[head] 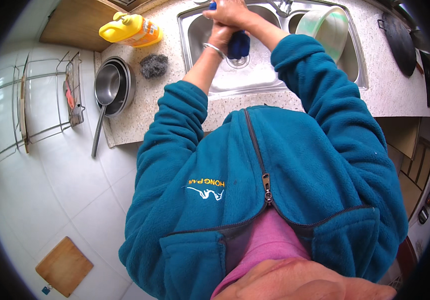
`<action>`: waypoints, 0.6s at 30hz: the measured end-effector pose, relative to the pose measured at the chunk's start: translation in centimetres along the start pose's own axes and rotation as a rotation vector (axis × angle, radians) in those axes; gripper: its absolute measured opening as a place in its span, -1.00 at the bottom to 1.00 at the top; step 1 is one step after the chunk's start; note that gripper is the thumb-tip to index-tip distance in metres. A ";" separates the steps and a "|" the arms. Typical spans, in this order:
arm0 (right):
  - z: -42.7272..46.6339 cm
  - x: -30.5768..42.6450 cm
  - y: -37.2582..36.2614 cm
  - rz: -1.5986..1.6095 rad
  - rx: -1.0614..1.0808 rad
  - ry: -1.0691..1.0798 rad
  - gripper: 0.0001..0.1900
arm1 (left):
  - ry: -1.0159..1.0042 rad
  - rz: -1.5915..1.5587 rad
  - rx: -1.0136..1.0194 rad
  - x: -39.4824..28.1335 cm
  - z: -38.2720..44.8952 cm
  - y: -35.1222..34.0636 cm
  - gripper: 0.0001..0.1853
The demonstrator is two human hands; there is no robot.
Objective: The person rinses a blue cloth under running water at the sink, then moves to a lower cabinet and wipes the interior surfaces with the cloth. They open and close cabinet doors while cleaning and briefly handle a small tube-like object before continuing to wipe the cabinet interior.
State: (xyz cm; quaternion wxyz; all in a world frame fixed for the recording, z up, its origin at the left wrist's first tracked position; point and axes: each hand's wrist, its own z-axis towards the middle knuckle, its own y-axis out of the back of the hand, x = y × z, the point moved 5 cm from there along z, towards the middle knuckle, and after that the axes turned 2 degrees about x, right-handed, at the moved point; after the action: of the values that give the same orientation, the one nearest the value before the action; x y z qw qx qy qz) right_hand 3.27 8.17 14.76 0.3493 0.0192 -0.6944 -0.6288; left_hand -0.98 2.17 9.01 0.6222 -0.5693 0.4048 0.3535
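Both of my hands meet over the left basin of a stainless steel sink (267,71), near the top of the view. My left hand (220,37), with a silver bangle at its wrist, is closed on a dark blue cloth (239,45) that hangs below it. Against it, and partly over it, my right hand (230,12) grips the same cloth, whose other end shows blue at the top. The fingers overlap, so their exact hold is partly hidden. The basin's drain lies just under the cloth, and the metal around it looks wet.
A green-tinted translucent basin (325,32) leans in the right bowl beside the faucet (283,8). Left of the sink are a yellow bottle (132,32), a steel-wool scourer (154,66) and nested pans (108,84). A black round pan (398,45) stands far right. Wire racks (74,90) hang left.
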 end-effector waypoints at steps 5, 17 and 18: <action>0.6 2.0 3.8 0.054 -0.172 0.555 -0.47 | 0.242 -0.275 0.305 -4.7 -1.0 -1.4 -0.44; -7.9 -2.1 -0.5 2.066 -0.150 -0.112 -0.30 | 0.009 -0.701 -0.175 -7.7 0.9 -0.9 -0.28; -8.2 -1.5 -0.6 2.224 -0.198 -0.026 -0.30 | -0.004 -0.688 -0.247 -7.2 1.1 -0.3 -0.29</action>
State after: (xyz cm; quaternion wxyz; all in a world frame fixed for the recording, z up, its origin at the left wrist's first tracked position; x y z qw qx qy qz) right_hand 8.38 1.69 13.29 0.7102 -0.6476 -0.2754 -0.0188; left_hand -3.62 3.40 15.66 0.6318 -0.7425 0.1427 0.1708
